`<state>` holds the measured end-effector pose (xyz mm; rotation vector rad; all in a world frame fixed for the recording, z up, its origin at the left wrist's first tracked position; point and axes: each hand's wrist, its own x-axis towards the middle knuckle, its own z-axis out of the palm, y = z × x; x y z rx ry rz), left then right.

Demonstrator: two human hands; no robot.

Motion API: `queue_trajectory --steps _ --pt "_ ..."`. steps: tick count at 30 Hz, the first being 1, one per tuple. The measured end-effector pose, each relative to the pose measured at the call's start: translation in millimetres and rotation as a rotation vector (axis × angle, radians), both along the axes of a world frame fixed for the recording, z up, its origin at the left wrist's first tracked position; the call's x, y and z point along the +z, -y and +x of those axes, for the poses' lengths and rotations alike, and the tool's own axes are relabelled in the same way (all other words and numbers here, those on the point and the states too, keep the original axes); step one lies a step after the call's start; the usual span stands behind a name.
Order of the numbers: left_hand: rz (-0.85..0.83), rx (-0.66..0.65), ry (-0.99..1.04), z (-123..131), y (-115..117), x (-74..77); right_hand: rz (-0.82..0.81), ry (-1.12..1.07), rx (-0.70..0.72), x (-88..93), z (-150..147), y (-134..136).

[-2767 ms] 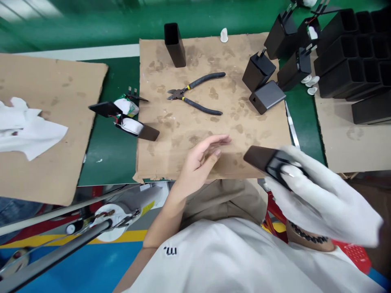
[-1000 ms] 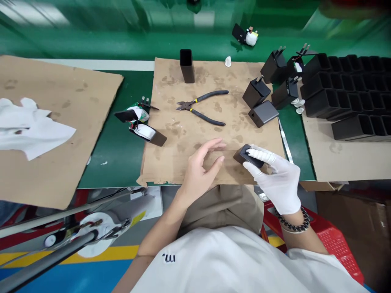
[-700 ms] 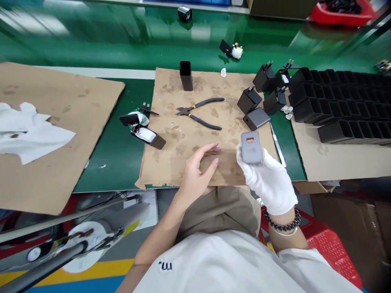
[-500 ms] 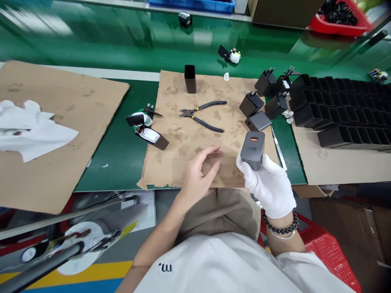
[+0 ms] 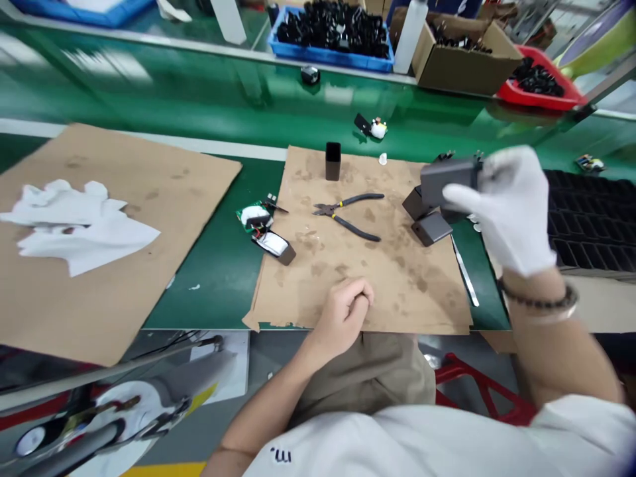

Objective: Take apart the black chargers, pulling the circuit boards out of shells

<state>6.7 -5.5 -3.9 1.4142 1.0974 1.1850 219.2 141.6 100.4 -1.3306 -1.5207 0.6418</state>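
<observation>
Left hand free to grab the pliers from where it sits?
Probably yes. The left hand rests curled and empty on the cardboard; the pliers lie ahead of it with only bare cardboard between. The right hand, holding a charger, is off to the side.

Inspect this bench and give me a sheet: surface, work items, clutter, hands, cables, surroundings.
Surface: green bench carrying a stained middle sheet and a left sheet, both cardboard.
Work items: grey charger block held above the bench; spare charger blocks lie at the middle sheet's right edge.
Clutter: cutting pliers, upright black casing, opened charger, white cloth, metal strip.
Hands: right hand, gloved, grips the charger block; left hand, bare and curled shut, rests on the middle sheet.
Cables: only short wires on the opened charger.
Surroundings: rows of black casings at right; blue bin, cardboard box and red tray beyond.
</observation>
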Motion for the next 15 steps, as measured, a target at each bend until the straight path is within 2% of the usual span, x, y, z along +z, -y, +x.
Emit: queue_trajectory --steps 2,3,6,10,15 --pt "0.004 -0.014 -0.055 -0.2 -0.7 3.3 -0.024 0.305 -0.069 13.5 2.7 -70.9" --pt "0.007 -0.016 -0.075 -0.2 -0.9 5.1 -0.137 0.407 -0.097 17.4 1.4 -103.4" --pt "-0.004 -0.022 -0.098 0.1 -0.7 8.0 -0.310 0.454 -0.084 15.0 -9.2 -174.9" --pt "0.010 -0.024 -0.095 -0.2 -0.5 2.5 -0.350 0.404 -0.027 -0.6 -24.9 -215.4" --pt "0.046 -0.083 -0.050 2.5 -1.4 -0.8 -0.297 0.461 0.048 -0.8 -60.0 -245.7"
